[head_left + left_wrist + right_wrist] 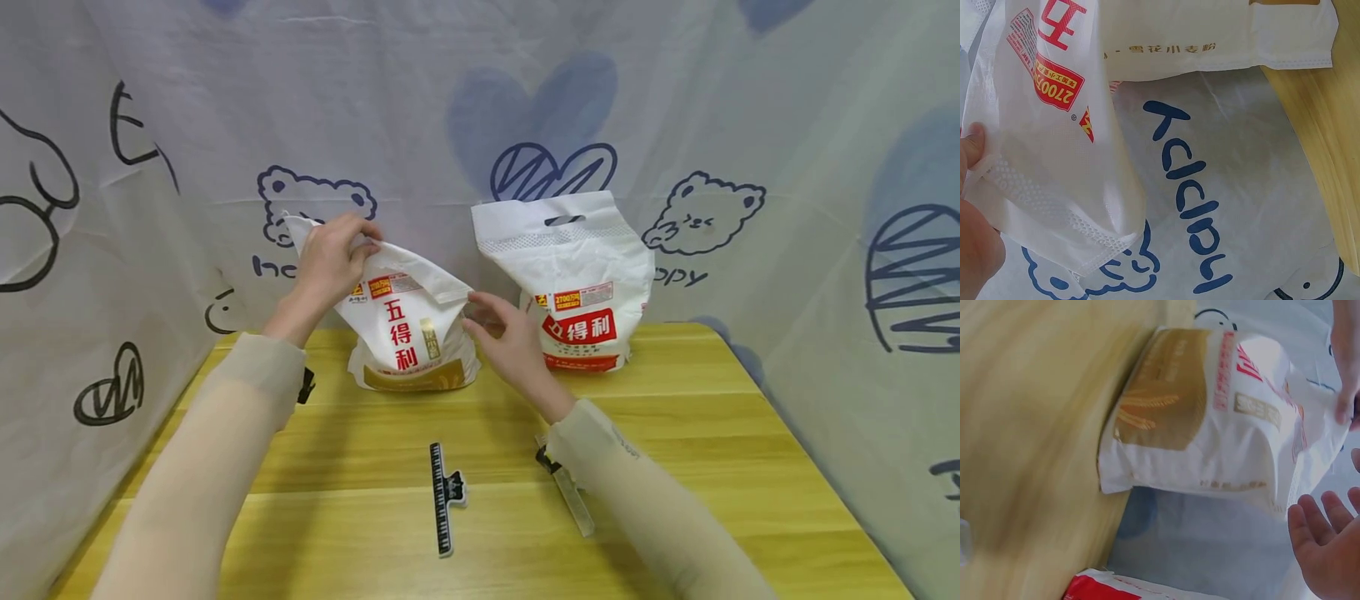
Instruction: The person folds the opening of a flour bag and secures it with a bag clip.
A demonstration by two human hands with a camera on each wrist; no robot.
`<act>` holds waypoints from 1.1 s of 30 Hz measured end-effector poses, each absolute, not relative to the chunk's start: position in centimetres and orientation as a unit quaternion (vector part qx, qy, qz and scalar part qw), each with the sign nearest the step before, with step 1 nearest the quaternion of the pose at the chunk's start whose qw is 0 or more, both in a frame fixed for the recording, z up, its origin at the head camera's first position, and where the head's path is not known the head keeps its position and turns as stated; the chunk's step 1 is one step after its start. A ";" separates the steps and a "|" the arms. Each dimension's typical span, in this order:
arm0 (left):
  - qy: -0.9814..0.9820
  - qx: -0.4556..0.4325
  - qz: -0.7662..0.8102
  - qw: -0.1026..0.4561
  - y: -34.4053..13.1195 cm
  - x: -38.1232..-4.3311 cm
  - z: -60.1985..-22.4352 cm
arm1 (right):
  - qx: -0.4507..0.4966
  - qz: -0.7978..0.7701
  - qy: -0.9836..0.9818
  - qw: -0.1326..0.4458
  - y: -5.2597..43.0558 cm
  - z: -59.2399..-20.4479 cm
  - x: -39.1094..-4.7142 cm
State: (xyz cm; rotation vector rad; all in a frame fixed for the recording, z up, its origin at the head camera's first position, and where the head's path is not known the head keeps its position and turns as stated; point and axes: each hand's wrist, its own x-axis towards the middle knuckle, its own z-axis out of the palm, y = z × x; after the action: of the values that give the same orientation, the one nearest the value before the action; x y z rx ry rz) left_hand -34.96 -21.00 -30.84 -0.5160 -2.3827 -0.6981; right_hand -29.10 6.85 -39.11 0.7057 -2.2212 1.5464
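A white flour bag (401, 333) with red lettering and a gold lower band stands at the left back of the table, its top slanting down to the right. My left hand (333, 258) grips its raised top edge; in the left wrist view the thumb lies on the white plastic near the dotted strip. At the lower right corner of that top edge is my right hand (513, 337), index fingertip right at the corner. The right wrist view shows this right hand (1329, 544) with fingers spread and palm bare beside the bag (1235, 425).
To the right stands a second white flour bag (585, 292) with a handle slot. A long clip with a piano-key pattern (442, 500) lies on the wooden table (360, 475). Another long, pale strip (573, 500) lies by the right sleeve. Behind hangs a printed cloth (420, 108).
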 end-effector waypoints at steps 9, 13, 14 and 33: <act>-0.895 -0.195 -0.267 0.300 -21.1 -34.8 -31.0 | 0.275 0.527 -0.795 0.119 6.6 -41.0 -26.6; -0.893 -0.198 -0.266 0.305 -21.2 -34.8 -31.0 | 0.270 0.499 -0.820 0.078 6.5 -41.7 -25.6; -0.893 -0.198 -0.266 0.306 -21.2 -34.9 -31.1 | 0.268 0.492 -0.825 0.068 6.5 -41.9 -25.4; -0.893 -0.197 -0.271 0.300 -21.1 -34.6 -31.1 | 0.226 0.451 -0.858 -0.090 7.4 -45.2 -21.2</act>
State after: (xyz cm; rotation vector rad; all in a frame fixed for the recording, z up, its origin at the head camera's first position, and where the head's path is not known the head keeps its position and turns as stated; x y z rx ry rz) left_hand -34.60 -21.09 -31.10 -0.5226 -2.3705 -0.7201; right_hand -21.19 7.41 -45.23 0.7552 -2.8627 1.5058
